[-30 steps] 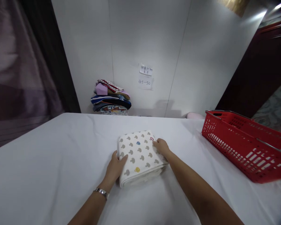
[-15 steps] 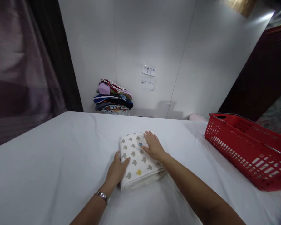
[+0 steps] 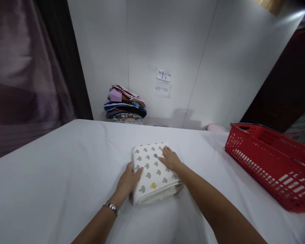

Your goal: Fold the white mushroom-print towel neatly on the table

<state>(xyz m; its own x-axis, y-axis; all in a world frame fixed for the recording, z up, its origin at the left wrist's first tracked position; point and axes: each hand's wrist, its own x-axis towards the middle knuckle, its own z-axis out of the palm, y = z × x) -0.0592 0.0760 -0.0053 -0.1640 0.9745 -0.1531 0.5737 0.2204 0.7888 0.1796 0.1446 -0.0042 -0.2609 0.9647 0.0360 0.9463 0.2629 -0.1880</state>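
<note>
A folded white cloth (image 3: 152, 169) with grey mushroom prints, one blue and one yellow print, lies on the white-covered table. Its layers show along the near edge. My left hand (image 3: 127, 181) rests at its left edge, thumb over the top and fingers spread along the side. A silver watch or bracelet (image 3: 112, 208) circles that wrist. Lying flat on the upper right part of the cloth is my right hand (image 3: 170, 159), fingers outstretched. Neither hand grips the cloth visibly.
A red plastic basket (image 3: 264, 166) with metal handles stands on the right of the table (image 3: 53, 169). Behind the far edge, a stack of folded fabrics (image 3: 125, 106) sits by the wall. Two paper notes (image 3: 163, 83) are stuck there. A curtain (image 3: 22, 67) hangs at left.
My right hand has slid slightly to the right across the cloth, uncovering more of the print. My left hand stays at the left edge. The view has shifted a little.
</note>
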